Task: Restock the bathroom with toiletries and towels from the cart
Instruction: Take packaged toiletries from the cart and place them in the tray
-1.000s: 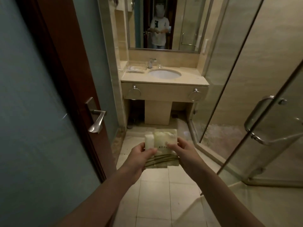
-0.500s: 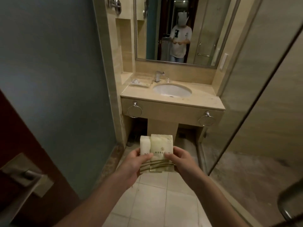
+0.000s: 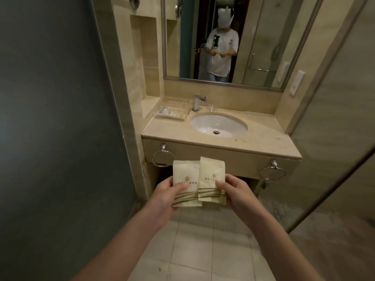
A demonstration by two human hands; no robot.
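Note:
Two pale yellow toiletry packets with gold stripes are held side by side in front of me. My left hand (image 3: 168, 194) pinches the left packet (image 3: 185, 177) with the thumb on top. My right hand (image 3: 233, 191) pinches the right packet (image 3: 212, 173), which overlaps the left one's edge. Both packets hang in the air just before the beige vanity counter (image 3: 263, 136) with its white oval sink (image 3: 219, 124). A clear amenity tray (image 3: 172, 112) with a few small items sits on the counter's left back corner.
A faucet (image 3: 197, 101) and a small glass (image 3: 212, 107) stand behind the sink. Two towel rings (image 3: 162, 158) (image 3: 272, 172) hang on the vanity front. A mirror (image 3: 223, 37) shows a person's reflection. A glass shower wall (image 3: 334, 138) lies right, a dark wall (image 3: 50, 118) left.
I have walked further into the bathroom; the door has left the view and the vanity is much closer. The two packets have been spread further apart between my hands.

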